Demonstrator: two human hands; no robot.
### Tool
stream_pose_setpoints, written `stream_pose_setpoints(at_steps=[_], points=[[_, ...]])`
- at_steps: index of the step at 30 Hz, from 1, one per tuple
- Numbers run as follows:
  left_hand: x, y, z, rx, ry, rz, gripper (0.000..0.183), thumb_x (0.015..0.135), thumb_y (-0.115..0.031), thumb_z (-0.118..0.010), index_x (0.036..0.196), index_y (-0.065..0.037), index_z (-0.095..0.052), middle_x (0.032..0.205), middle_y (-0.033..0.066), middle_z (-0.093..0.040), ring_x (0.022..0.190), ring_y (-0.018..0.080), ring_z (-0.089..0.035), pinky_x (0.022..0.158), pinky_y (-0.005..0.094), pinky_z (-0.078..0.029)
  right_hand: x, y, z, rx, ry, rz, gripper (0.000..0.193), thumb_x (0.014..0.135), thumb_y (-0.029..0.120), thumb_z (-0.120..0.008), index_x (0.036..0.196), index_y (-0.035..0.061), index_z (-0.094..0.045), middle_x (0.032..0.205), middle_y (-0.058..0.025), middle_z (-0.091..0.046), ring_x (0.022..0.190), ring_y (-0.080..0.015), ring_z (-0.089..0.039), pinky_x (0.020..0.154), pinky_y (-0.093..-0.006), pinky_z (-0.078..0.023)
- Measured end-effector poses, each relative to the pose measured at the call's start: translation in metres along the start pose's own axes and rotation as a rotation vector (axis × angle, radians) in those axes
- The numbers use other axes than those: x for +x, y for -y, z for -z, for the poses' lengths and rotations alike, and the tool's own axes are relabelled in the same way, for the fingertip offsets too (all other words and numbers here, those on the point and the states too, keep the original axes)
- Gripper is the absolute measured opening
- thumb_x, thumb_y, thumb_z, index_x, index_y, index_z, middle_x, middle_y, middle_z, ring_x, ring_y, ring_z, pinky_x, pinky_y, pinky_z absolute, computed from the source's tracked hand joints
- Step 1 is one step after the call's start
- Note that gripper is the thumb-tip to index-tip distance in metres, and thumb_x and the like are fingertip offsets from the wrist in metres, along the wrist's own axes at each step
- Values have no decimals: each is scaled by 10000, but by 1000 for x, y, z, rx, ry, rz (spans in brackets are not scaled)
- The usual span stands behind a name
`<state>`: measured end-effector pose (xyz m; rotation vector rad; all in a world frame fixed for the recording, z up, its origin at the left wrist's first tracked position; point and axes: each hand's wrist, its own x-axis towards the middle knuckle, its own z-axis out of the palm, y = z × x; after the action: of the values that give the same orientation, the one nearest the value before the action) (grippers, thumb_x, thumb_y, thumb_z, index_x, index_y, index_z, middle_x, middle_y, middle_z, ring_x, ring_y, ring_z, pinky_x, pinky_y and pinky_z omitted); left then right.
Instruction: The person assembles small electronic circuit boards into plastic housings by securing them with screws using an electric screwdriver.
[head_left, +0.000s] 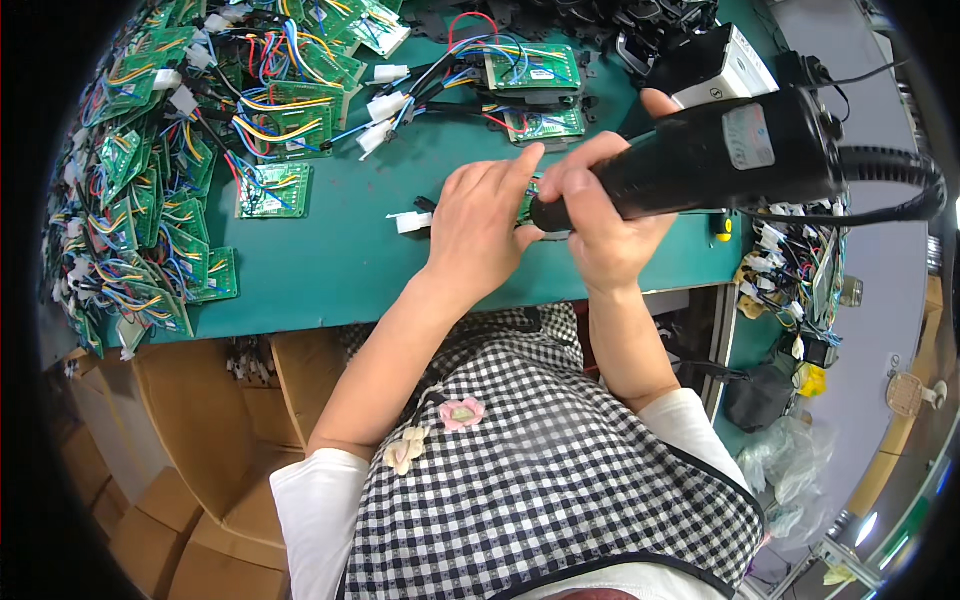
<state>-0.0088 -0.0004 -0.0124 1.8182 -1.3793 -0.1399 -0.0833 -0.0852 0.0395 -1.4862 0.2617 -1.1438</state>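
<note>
My right hand [612, 235] is wrapped round a thick black electric screwdriver [690, 165], which lies tilted with its cable leaving to the right. The tool's narrow nose points down at a small green circuit board [526, 203], mostly covered by my hands. Over the board's left side curls my left hand [475, 225], steadying it against the green table [350, 270]. A white plug connector [410, 222] on a black lead sticks out left of that hand. Whether the bit touches a screw is hidden.
Wired green boards are heaped along the left [150, 240], with one board [275, 192] lying apart. Two boards on black mounts, the nearer board [545, 123] among them, lie beyond my hands. At the back right stands a white-and-black box [735, 70]. Cardboard boxes [195, 430] stand below the table edge.
</note>
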Motion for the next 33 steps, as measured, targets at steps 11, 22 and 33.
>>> stream_pose_setpoints(at_steps=[11, 22, 33], points=[[-14, 24, -55, -6, 43, -194, 348, 787, -138, -595, 1111, -39, -514, 1063, 140, -581, 972, 269, -575, 794, 371, -456, 3, -21, 35, -134, 302, 207, 626, 546, 194, -705, 1106, -12, -514, 918, -128, -614, 781, -256, -603, 724, -317, -468], [37, -27, -66, 187, 179, -102, 522, 675, -266, -742, 1087, -21, -535, 945, 155, -541, 921, 320, -510, 806, 388, -399, -26, 23, 110, 218, -396, 122, 499, 657, 14, -582, 1129, 4, -422, 695, -10, -462, 633, -62, -416, 570, -227, -387], [19, -30, -6, 259, 283, 162, 673, 608, -211, -782, 1146, -56, -410, 948, 226, -598, 877, 399, -576, 749, 426, -442, -37, 23, 92, 126, -514, -40, 221, 771, -31, -572, 975, 5, -496, 737, -22, -541, 599, -71, -529, 499, -226, -433]])
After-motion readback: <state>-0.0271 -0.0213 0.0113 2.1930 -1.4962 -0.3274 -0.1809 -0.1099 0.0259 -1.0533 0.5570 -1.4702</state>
